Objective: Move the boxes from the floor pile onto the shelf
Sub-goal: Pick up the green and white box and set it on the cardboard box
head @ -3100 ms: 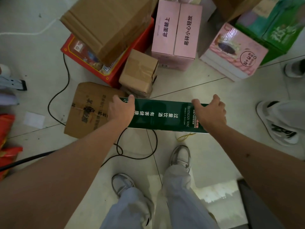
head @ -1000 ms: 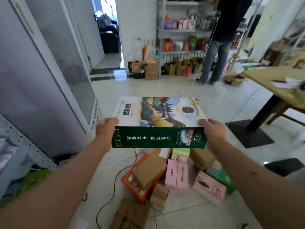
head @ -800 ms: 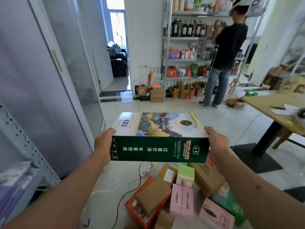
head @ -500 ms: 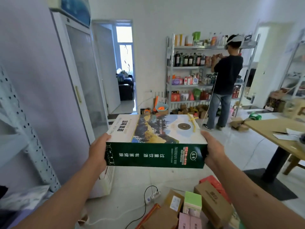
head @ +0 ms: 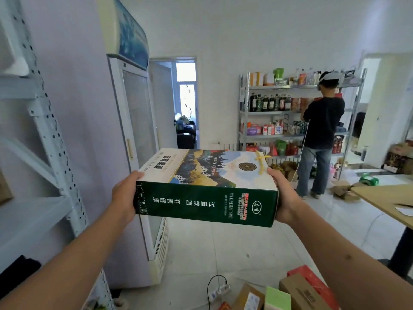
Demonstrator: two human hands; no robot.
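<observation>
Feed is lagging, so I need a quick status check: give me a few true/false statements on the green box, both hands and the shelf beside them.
1. Both hands hold the green box. True: left hand and right hand grip its ends.
2. The box rests on the white shelf. False: it is in the air, right of the shelf.
3. The box's picture side faces up. True.
4. The floor pile is gone. False: boxes remain lower right.

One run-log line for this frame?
phase: carry | green box level, off floor | left hand and right hand at its ends | white shelf at left
</observation>
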